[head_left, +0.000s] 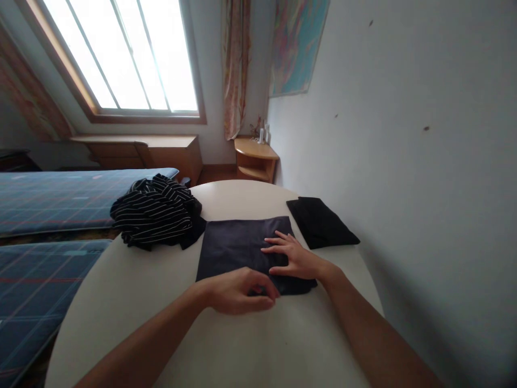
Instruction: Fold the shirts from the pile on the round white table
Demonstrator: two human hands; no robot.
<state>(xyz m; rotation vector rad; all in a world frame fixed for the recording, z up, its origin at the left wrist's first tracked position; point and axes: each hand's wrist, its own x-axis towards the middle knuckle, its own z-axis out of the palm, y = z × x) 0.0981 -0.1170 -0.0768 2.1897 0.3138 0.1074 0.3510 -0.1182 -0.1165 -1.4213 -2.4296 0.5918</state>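
A dark grey folded cloth (232,242), which looks like a garment, lies flat in front of me on the round white table (258,345). My right hand (288,253) rests on its right part, fingers spread. At the front edge of the cloth is my left hand (240,291), its fingers loosely curled with a gap between thumb and fingers. Nothing shows in that hand, and it hides part of the cloth's near edge. A folded black garment (323,223) sits to the right, close to the wall. On the left, a black garment with white stripes (157,210) lies in a crumpled heap.
Two blue plaid mattresses (72,199) are to the left of the table. Beyond it stand a wooden desk (173,141) under the window and a corner shelf (256,148) with small items. A white wall (424,188) runs along the right side.
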